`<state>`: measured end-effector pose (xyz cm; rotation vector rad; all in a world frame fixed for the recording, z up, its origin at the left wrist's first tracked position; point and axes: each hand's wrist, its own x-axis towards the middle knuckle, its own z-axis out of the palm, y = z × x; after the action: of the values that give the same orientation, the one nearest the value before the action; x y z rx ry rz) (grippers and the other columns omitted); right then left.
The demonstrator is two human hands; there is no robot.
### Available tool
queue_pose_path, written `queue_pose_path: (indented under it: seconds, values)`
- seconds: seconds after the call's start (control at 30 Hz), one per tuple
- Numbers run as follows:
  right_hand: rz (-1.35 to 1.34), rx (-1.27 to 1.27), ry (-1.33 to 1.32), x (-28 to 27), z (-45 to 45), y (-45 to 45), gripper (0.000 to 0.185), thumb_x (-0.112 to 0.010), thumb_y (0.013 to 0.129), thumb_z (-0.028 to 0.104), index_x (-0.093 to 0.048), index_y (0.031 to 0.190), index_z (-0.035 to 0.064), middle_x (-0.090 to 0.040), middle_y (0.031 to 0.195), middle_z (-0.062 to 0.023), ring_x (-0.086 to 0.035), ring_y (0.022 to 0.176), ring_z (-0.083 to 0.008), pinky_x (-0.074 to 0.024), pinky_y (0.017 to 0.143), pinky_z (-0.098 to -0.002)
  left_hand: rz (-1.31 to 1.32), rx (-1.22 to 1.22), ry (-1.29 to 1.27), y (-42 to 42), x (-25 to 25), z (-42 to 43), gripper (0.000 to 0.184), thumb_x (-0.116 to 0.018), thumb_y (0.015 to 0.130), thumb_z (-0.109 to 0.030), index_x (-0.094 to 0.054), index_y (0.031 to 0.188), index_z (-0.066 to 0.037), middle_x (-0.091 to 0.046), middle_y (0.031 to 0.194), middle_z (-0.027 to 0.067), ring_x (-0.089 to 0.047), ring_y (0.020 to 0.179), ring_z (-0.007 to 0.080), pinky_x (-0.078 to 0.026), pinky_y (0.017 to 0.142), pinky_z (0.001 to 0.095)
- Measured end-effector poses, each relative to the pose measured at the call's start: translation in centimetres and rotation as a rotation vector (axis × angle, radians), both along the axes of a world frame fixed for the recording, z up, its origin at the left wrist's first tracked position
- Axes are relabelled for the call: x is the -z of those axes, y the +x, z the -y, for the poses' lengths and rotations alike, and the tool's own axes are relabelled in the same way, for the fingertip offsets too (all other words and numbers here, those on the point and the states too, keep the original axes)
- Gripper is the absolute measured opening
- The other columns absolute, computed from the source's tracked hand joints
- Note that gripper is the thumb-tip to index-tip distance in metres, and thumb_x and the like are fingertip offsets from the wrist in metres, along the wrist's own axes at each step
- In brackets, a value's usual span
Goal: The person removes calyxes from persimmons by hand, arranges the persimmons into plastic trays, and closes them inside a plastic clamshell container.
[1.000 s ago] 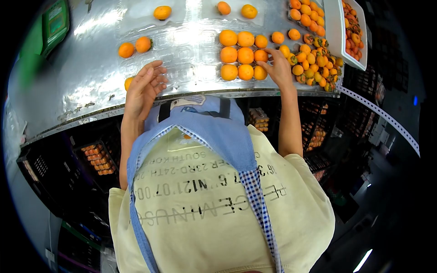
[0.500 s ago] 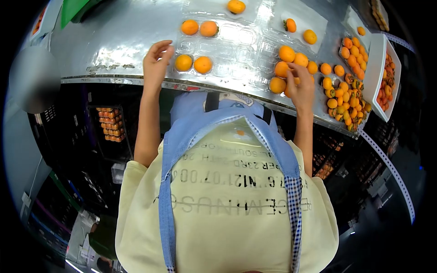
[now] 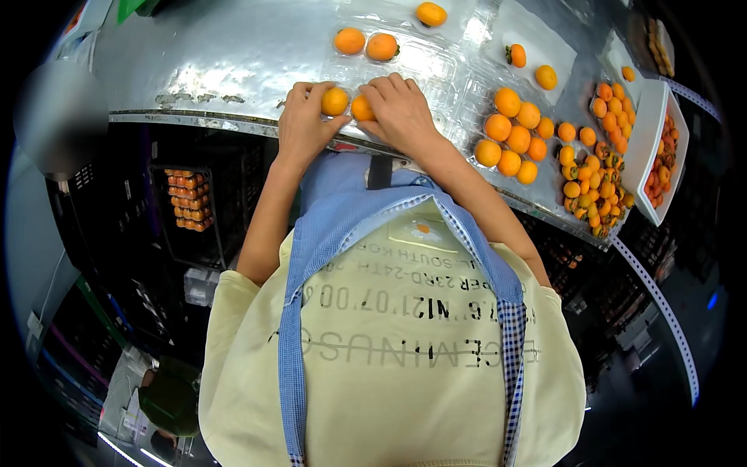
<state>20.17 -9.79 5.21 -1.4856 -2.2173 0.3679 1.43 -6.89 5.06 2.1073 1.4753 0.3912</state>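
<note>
Two orange fruits sit side by side near the table's front edge. My left hand [image 3: 310, 121] curls round the left fruit [image 3: 334, 102], thumb below it and fingers above. Over the right fruit [image 3: 362, 108] bends my right hand [image 3: 399, 113], its fingers on that fruit and partly hiding it. Behind them, two more fruits [image 3: 349, 41] lie in a clear plastic tray [image 3: 424, 66]. Right of my right hand, several orange fruits [image 3: 518, 138] stand in rows in clear plastic.
The metal table [image 3: 210, 62] runs across the top. On its right are a heap of small fruits [image 3: 595, 191], a filled pack [image 3: 612, 113] and a white box [image 3: 644, 144] of fruit. Loose fruits [image 3: 546, 77] lie farther back. Dark crates stand under the table.
My right hand has left the rows of fruits and moved left to the right one of the front pair. My left hand has moved right and closed round the left one. The view has shifted.
</note>
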Motion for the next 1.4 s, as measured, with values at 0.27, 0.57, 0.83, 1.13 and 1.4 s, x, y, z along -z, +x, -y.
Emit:
queue_pose_path:
  seconds: [0.27,0.57,0.83,1.13,1.4]
  values:
    - [0.084,0.017,0.014,-0.1,-0.1,0.4,0.034,-0.077,0.061,0.028,-0.062,0.083,0.0071,-0.057,0.081,-0.0063,-0.053,0.084,-0.0234,-0.0391,0.073,-0.0360,-0.015,0.023,0.036,0.1,0.2,-0.4,0.050,-0.079,0.067,-0.027,-0.061,0.110,-0.010,-0.054,0.097,0.0111,-0.057,0.089,0.0295,-0.048,0.074,0.0385]
    - [-1.189,0.267,-0.779,-1.7,1.7,3.8,0.045,-0.063,0.084,0.029,-0.057,0.117,-0.0014,-0.062,0.108,-0.0126,-0.059,0.097,-0.0218,-0.0495,0.080,-0.0345,-0.071,0.105,0.117,0.3,0.4,0.0,0.043,-0.070,0.079,-0.022,-0.056,0.115,-0.006,-0.052,0.104,0.0149,-0.053,0.095,0.0325,-0.046,0.081,0.0394]
    - [-1.814,0.181,-0.924,-1.2,2.9,4.4,0.057,-0.048,0.092,0.044,-0.049,0.121,-0.0053,-0.060,0.106,-0.0197,-0.059,0.088,-0.0191,-0.0505,0.075,-0.0287,-0.142,0.194,0.082,0.3,0.1,0.0,0.046,-0.067,0.081,-0.021,-0.053,0.121,-0.005,-0.051,0.107,0.0165,-0.051,0.099,0.0325,-0.045,0.083,0.0397]
    - [-1.712,0.163,-0.798,-0.7,3.6,4.0,0.049,-0.057,0.092,0.028,-0.046,0.127,-0.0042,-0.060,0.111,-0.0144,-0.058,0.100,-0.0198,-0.0477,0.085,-0.0324,-0.130,0.232,-0.029,-0.1,-0.6,-0.6,0.048,-0.068,0.080,-0.019,-0.052,0.122,-0.006,-0.050,0.112,0.0169,-0.051,0.103,0.0334,-0.045,0.086,0.0396]
    - [-1.502,0.323,-0.636,-1.3,3.7,4.1,0.057,-0.066,0.085,0.027,-0.046,0.129,-0.0023,-0.060,0.115,-0.0127,-0.059,0.099,-0.0189,-0.0472,0.082,-0.0298,-0.084,0.204,-0.022,-0.4,-0.2,-0.6,0.045,-0.065,0.083,-0.020,-0.051,0.122,-0.003,-0.049,0.113,0.0184,-0.051,0.102,0.0338,-0.044,0.088,0.0380]
